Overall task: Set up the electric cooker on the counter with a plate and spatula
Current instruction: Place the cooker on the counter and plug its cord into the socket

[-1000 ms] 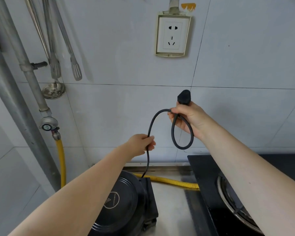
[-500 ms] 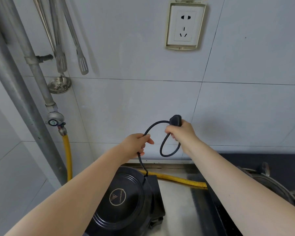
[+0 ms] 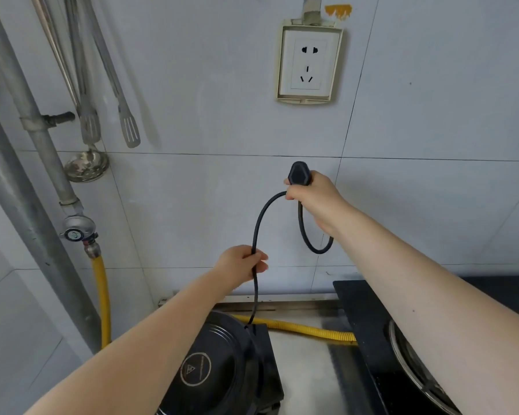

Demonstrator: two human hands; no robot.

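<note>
So the step here is getting the electric cooker plugged in. It sits closed on the steel surface well below the wall socket, a bit to its left, with the yellow gas hose running behind it and the black gas hob to its right.

The right hand is closed around the black plug, below the socket and not yet touching it. A slack loop of the power cord hangs under that hand. The left hand is curled loosely around the cord lower down, closer to the cooker.

My take on doing this well: turn the plug so its pins face the wall first (can't see the pins from here, so can't tell which holes they'll need). Let the left hand feed slack so the cord doesn't tug the cooker. Push straight in, not at an angle. Also keep that loop away from the hob burner. Plate isn't in view yet; slotted spatulas hang on the wall, left of the socket.
</note>
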